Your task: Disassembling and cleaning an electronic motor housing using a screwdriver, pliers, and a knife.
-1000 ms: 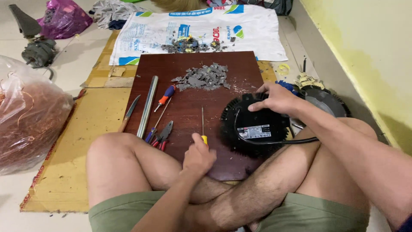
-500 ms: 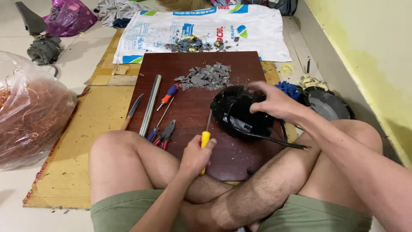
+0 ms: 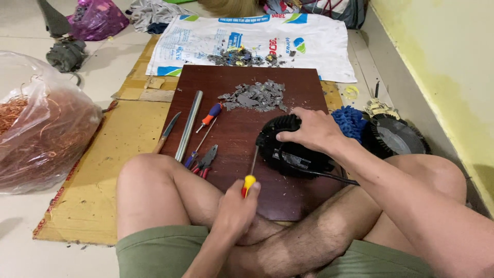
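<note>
My right hand (image 3: 309, 131) grips a round black fan motor unit (image 3: 290, 152), tilted up on its edge on a dark red wooden board (image 3: 231, 128). A black cable (image 3: 334, 177) trails from it over my leg. My left hand (image 3: 237, 208) holds a screwdriver with a yellow and red handle (image 3: 249, 183); its thin shaft points up at the left side of the black unit. I sit cross-legged with both knees at the board's near edge.
On the board lie a metal rod (image 3: 188, 125), an orange-blue screwdriver (image 3: 210, 116), pliers (image 3: 206, 160), a blade (image 3: 167, 131) and a pile of grey scrap (image 3: 254, 96). A bag of copper wire (image 3: 43, 134) sits left. Another black fan part (image 3: 396, 136) and a blue cloth (image 3: 350, 121) lie right, by the wall.
My right hand has tipped the black unit from lying flat up onto its edge. My left hand has lifted the screwdriver and brought its tip toward the unit.
</note>
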